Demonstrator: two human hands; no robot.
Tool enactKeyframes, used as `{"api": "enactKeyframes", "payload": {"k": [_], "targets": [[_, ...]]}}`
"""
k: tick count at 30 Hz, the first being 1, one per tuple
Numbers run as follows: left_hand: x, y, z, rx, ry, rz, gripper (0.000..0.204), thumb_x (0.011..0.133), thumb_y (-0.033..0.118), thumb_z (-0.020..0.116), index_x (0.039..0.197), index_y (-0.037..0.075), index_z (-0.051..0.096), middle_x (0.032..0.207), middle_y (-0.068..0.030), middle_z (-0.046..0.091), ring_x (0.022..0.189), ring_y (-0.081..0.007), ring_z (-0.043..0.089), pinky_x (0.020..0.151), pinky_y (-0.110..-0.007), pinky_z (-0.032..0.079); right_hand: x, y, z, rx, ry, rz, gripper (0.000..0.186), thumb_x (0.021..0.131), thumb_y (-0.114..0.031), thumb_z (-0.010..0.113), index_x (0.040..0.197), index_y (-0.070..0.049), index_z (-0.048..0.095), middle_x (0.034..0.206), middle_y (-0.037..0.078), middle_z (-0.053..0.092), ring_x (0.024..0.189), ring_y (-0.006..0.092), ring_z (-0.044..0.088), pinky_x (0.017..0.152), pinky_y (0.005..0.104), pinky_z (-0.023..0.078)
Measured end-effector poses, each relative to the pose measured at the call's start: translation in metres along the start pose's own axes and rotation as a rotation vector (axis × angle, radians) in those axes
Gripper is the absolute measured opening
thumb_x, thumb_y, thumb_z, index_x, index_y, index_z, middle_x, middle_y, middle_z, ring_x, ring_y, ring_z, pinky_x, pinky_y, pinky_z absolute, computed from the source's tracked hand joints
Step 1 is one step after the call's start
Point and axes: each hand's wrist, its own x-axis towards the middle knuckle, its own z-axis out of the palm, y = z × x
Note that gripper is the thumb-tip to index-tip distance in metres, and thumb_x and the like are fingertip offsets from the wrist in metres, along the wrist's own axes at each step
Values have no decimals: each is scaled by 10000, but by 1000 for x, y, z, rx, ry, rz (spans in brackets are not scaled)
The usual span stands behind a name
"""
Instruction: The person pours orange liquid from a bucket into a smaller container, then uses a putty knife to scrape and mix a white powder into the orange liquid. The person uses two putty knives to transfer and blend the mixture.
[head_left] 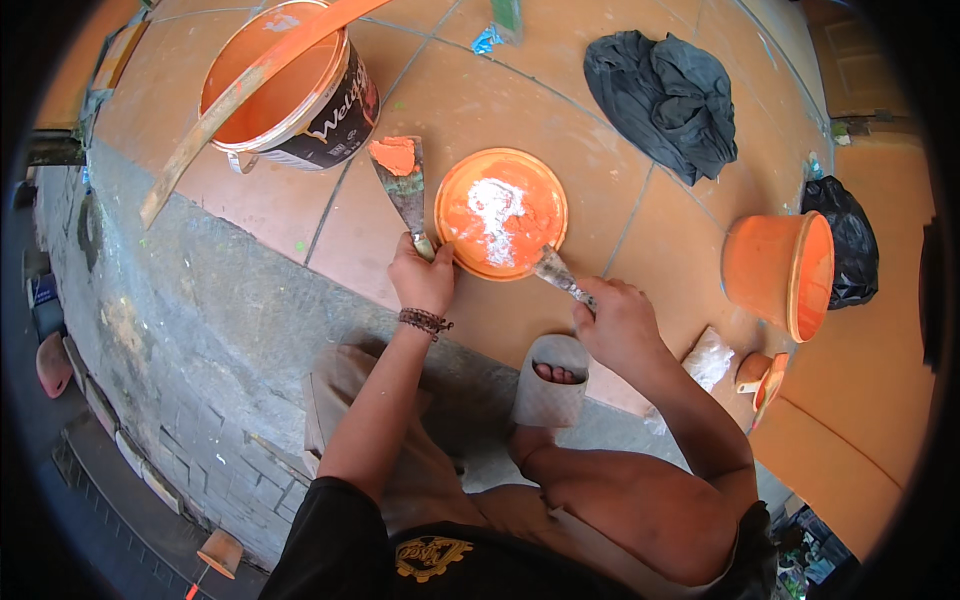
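By one lid (441,205), left hand (421,278) clamped on one scraper (407,200), right hand (622,320) on another scraper (558,270)

Lid (460,200) lies on floor (545,105), powder (493,212) in it. Bucket (335,130) stands behind-left, stick (245,88) across its rim. Scraper (407,202) in left hand (421,280) just left of lid, paste (393,155) on blade; second scraper (560,273) in right hand (620,322), tip at lid's near-right edge. Cloth (665,100) behind-right; tub (762,265) farther right, bag (850,245) beside it.
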Motion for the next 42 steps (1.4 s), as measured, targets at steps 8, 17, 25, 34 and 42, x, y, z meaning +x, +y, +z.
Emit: {"api": "enactKeyframes", "payload": {"k": [8,17,25,34,42], "targets": [[-12,1,4,-224,-8,-103,213,759,52,720,776,-4,515,663,-91,629,609,-161,623,583,-318,494,-15,-3,46,236,191,106,264,808,-134,650,1038,-13,606,897,205,633,791,390,631,697,439,515],[-15,-6,9,-282,-16,-72,193,783,11,697,789,-12,505,637,-86,629,537,-133,636,478,-294,502,-9,15,37,171,204,27,260,804,-166,641,1031,-43,617,862,167,618,763,357,633,670,453,515],[-13,1,4,-372,-47,-126,194,794,-6,692,793,1,498,649,-79,639,545,-132,639,473,-271,498,18,30,8,156,101,-14,267,792,-178,678,1030,-58,675,912,145,652,822,329,642,730,408,516],[-12,-6,-4,-488,-19,-197,260,793,-25,697,796,51,449,701,-75,616,586,-166,648,523,-281,539,33,8,-28,263,89,-234,324,780,-109,674,1093,-31,650,913,146,643,780,332,626,716,382,505],[-11,-9,-1,-562,20,-214,266,783,-56,690,780,54,447,716,-64,604,593,-163,644,525,-283,547,89,-75,-5,-38,48,-387,260,796,-110,596,1023,7,647,841,171,620,742,338,635,671,441,511]]}}
